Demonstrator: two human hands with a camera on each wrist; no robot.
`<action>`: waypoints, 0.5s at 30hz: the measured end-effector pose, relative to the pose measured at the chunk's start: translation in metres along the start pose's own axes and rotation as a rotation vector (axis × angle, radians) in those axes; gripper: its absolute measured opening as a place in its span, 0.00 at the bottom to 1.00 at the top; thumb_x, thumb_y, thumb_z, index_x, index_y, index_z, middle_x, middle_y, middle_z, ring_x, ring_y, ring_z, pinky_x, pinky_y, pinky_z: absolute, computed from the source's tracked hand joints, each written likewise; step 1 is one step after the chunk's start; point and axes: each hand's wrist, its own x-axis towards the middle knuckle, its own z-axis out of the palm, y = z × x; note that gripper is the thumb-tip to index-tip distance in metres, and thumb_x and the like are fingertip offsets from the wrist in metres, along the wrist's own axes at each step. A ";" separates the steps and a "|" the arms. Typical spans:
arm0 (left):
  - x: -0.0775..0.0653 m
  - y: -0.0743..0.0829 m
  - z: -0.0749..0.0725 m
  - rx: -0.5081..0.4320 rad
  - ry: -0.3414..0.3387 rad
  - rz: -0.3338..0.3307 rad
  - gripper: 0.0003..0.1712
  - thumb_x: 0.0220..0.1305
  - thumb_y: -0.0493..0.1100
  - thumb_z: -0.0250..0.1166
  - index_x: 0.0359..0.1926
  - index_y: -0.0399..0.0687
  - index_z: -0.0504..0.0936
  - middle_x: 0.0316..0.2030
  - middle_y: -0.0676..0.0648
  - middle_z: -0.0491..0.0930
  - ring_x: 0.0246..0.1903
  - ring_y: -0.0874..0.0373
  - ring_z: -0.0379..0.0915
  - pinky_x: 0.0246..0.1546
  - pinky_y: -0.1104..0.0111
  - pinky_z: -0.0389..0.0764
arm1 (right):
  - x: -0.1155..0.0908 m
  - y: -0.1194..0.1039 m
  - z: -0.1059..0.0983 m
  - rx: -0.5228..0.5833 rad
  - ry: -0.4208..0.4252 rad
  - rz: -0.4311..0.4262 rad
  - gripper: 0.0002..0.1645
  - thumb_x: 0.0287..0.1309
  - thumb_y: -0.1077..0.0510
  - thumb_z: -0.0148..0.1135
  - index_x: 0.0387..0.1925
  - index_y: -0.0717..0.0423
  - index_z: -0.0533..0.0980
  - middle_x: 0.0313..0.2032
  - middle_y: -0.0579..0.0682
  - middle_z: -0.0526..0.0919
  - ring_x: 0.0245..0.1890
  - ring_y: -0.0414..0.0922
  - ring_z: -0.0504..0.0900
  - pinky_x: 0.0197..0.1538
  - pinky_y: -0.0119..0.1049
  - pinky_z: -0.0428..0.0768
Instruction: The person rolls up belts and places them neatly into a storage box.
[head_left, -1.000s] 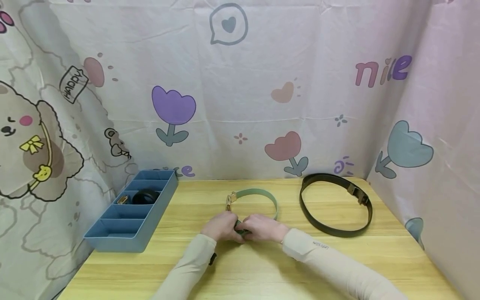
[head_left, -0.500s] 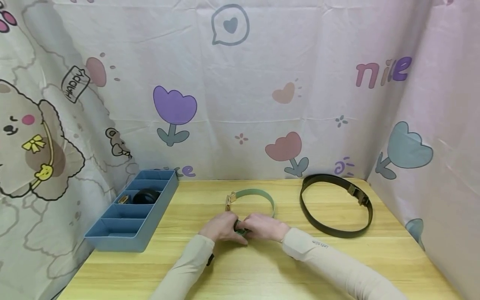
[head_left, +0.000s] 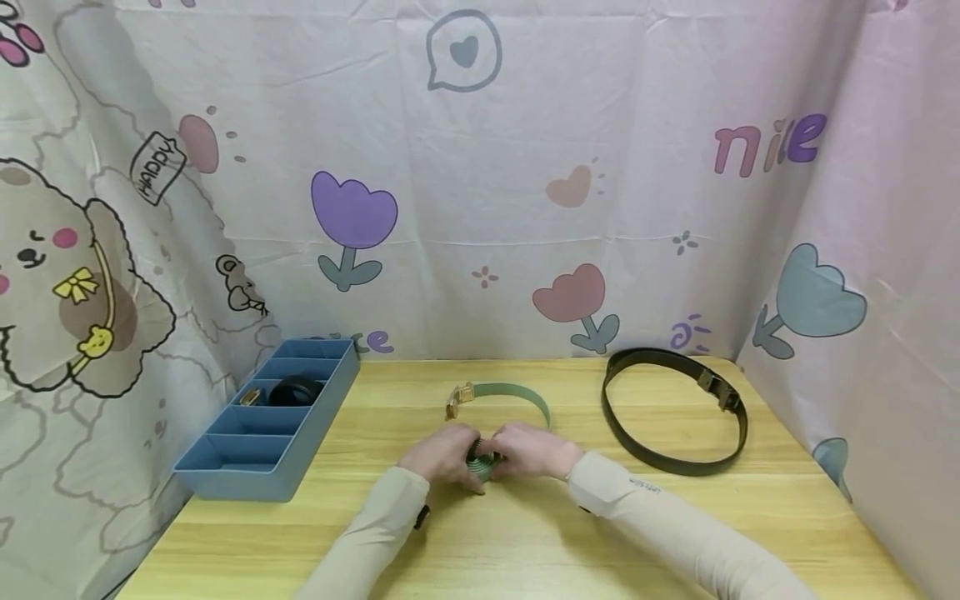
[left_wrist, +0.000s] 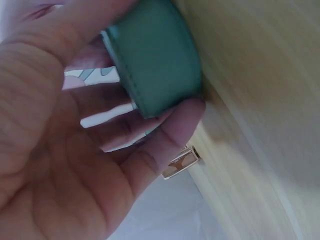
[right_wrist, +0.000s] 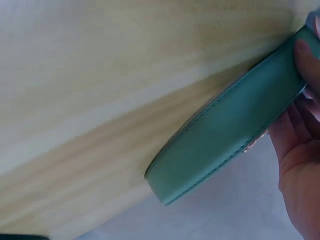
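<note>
A green belt [head_left: 517, 390] stands on edge in the middle of the table, one end wound into a small coil [head_left: 480, 471]. My left hand [head_left: 441, 454] curls round that coil from the left, its thumb and fingers on either side of the green band [left_wrist: 157, 60] in the left wrist view. From the right, my right hand [head_left: 536, 450] pinches the belt where it meets the coil; the right wrist view shows the thumb on the strap [right_wrist: 225, 130]. The unrolled part arcs behind both hands to a gold buckle [head_left: 459, 396]. Fingers hide part of the coil.
A blue divided box [head_left: 311, 442] stands at the left, with a rolled black belt [head_left: 296, 390] and its gold buckle [head_left: 252, 397] in one compartment. A dark belt [head_left: 637, 450] lies in a large loop at the right. A printed curtain [head_left: 480, 208] hangs behind the table.
The buckle end has shifted slightly left and the arc behind the hands has changed shape. More of the coil shows between my hands, whose fingers have moved a little around it.
</note>
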 end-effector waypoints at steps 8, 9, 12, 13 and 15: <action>0.004 -0.002 0.003 -0.004 -0.004 0.035 0.22 0.39 0.50 0.81 0.34 0.55 0.79 0.31 0.57 0.77 0.32 0.64 0.70 0.36 0.70 0.74 | -0.001 0.000 0.000 0.036 -0.032 0.050 0.18 0.53 0.52 0.72 0.46 0.49 0.81 0.34 0.41 0.85 0.29 0.32 0.76 0.34 0.19 0.69; 0.004 -0.002 0.002 -0.009 -0.012 0.046 0.23 0.38 0.48 0.82 0.36 0.55 0.80 0.33 0.58 0.78 0.33 0.64 0.71 0.38 0.70 0.75 | -0.002 0.001 0.000 0.036 -0.036 0.055 0.20 0.52 0.52 0.72 0.48 0.49 0.81 0.35 0.41 0.85 0.30 0.32 0.78 0.36 0.19 0.70; 0.004 -0.002 0.000 -0.029 -0.017 0.064 0.25 0.38 0.47 0.82 0.39 0.55 0.81 0.35 0.58 0.79 0.35 0.64 0.72 0.42 0.69 0.76 | -0.003 0.001 -0.002 0.033 -0.039 0.058 0.21 0.52 0.53 0.73 0.48 0.50 0.80 0.36 0.42 0.85 0.32 0.34 0.80 0.37 0.21 0.72; 0.004 -0.002 0.000 -0.034 -0.010 0.059 0.25 0.38 0.48 0.82 0.39 0.54 0.80 0.34 0.57 0.79 0.35 0.64 0.72 0.40 0.69 0.76 | -0.003 0.001 -0.002 0.025 -0.037 0.058 0.19 0.53 0.52 0.72 0.47 0.50 0.81 0.35 0.42 0.85 0.31 0.33 0.79 0.36 0.21 0.73; 0.004 -0.001 0.000 -0.046 0.007 0.034 0.25 0.39 0.54 0.81 0.36 0.53 0.79 0.32 0.57 0.77 0.31 0.64 0.71 0.36 0.70 0.75 | -0.003 0.000 -0.002 0.005 -0.022 0.055 0.16 0.54 0.50 0.71 0.44 0.49 0.81 0.34 0.42 0.86 0.29 0.31 0.77 0.35 0.20 0.72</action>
